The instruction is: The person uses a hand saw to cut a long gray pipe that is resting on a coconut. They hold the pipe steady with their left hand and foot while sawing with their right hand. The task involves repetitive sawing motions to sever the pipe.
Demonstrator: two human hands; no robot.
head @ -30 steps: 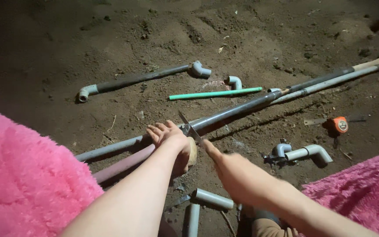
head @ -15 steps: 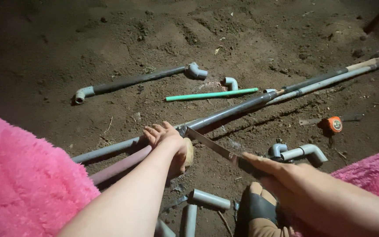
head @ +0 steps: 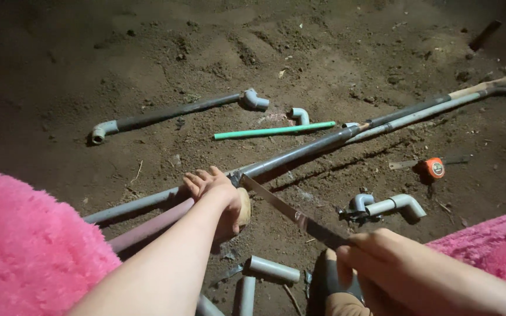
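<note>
Left hand [head: 218,190] fingers [head: 197,180] pressed flat over long grey pipe [head: 300,152], pinning it on the dirt floor [head: 147,52]. Right hand [head: 382,260] closed tight round hacksaw blade [head: 276,205], tip meeting pipe just beside left fingers. Nearby: cut pipe pieces [head: 273,269], green rod [head: 273,130], orange tape measure [head: 434,168].

Left hand [head: 218,193] is stretched out ahead, palm down with fingers curled over and pressing, while the right hand [head: 382,257] sits pulled back close to the body, fist clenched tight, forearm angled in from the lower right.
</note>
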